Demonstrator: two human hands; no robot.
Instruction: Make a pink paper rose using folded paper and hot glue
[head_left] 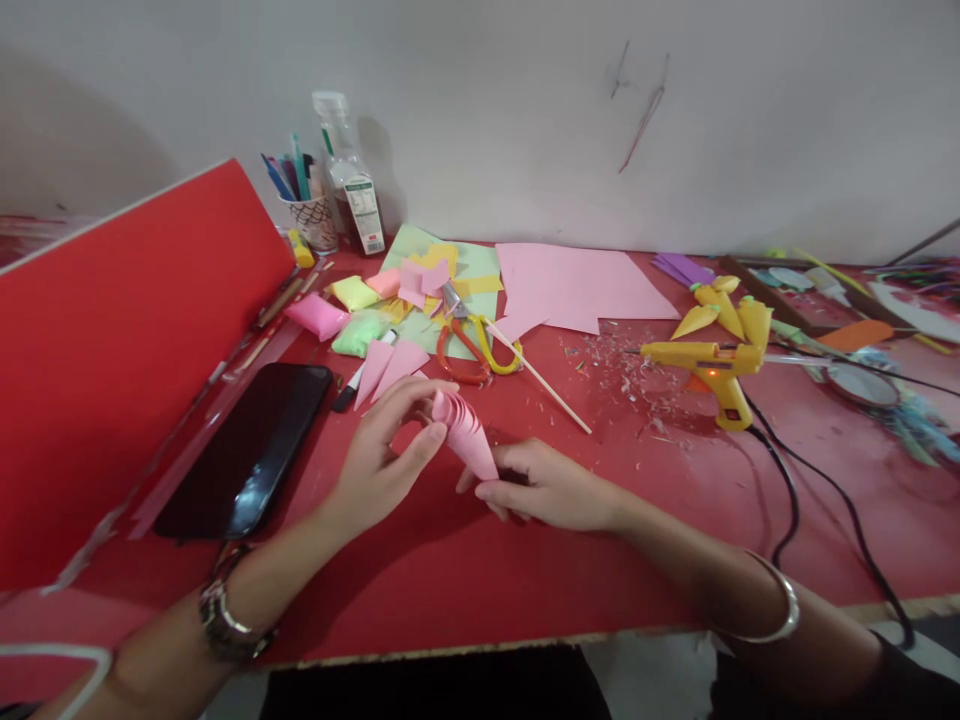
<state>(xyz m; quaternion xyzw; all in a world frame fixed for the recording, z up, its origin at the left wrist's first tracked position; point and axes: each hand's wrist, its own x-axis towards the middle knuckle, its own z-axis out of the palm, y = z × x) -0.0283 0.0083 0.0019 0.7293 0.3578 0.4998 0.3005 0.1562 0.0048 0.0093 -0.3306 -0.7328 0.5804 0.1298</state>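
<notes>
A curved stack of pink paper petals is held between my two hands above the red table. My left hand pinches its fanned upper end between thumb and fingers. At the pointed lower tip, my right hand closes its thumb and fingers on the same stack. Two flat pink paper cut-outs lie just beyond my left hand, partly over a black-and-white marker. Scissors with red and yellow handles rest past my hands, a thin wooden stick leaning over them.
A yellow glue gun, its light on, lies at right with black cables and glue strands. Yellow paper cones sit behind it. Pink sheets lie near the wall. A black phone and red board are left; a glass bottle stands behind.
</notes>
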